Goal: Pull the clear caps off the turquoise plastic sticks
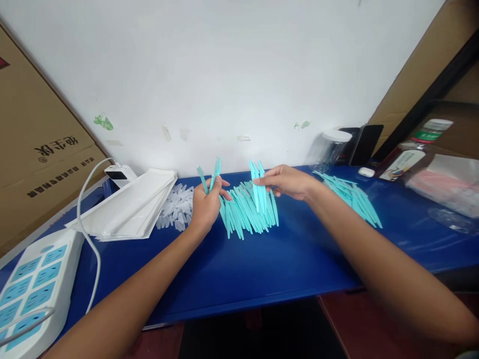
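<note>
My left hand (205,205) is closed round a few thin turquoise plastic sticks (214,174) that point upward. My right hand (285,180) pinches another small bunch of the same sticks (259,185), their ends hanging down into a loose pile of turquoise sticks (245,209) on the blue table top (262,259). Both hands hover just above that pile, about a hand's width apart. A second pile of turquoise sticks (352,197) lies to the right, behind my right forearm.
A stack of white paper sleeves (130,207) and a heap of small clear caps (178,205) lie at the left. A white power strip (33,289) with its cable sits at the near left. A clear jar (332,148), a phone (364,144) and bottles stand at the back right.
</note>
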{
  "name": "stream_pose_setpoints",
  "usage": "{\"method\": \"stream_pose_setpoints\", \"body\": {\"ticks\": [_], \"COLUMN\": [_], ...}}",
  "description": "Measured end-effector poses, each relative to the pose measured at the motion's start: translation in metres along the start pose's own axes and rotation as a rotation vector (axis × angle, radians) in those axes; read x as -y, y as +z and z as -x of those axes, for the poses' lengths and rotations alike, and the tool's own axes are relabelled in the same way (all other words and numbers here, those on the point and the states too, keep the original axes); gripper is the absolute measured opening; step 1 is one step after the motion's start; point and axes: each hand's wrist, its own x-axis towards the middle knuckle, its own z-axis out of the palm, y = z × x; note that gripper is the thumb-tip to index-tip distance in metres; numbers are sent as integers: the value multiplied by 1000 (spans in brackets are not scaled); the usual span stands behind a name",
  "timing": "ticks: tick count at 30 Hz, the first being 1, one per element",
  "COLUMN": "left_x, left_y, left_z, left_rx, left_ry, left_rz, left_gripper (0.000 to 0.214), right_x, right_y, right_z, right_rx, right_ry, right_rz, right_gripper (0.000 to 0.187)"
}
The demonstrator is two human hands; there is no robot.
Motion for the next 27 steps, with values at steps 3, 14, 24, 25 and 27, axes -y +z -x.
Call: {"method": "stream_pose_setpoints", "body": {"ticks": [3, 14, 24, 25, 27], "left_x": [-1, -5, -6, -7, -7], "left_y": [-2, -5, -4, -4, -3], "left_z": [-2, -5, -4, -4, -4], "left_rx": [-9, -33, -23, -19, -10], "left_ry": [7, -2, 3, 1, -7], "left_rz": [-20, -6, -6, -2, 13], "left_gripper": [46, 43, 43, 43, 42], "right_x": [-12, -26, -28, -29, -29], "right_y": [-2, 14, 15, 16, 16], "right_z": [2, 1, 0, -1, -1], "right_rx": [21, 8, -64, -79, -102], "right_ry": [67, 17, 63, 66, 76], "right_rz": [149, 260, 295, 296, 296], "right_gripper": [46, 51, 45, 45, 44]}}
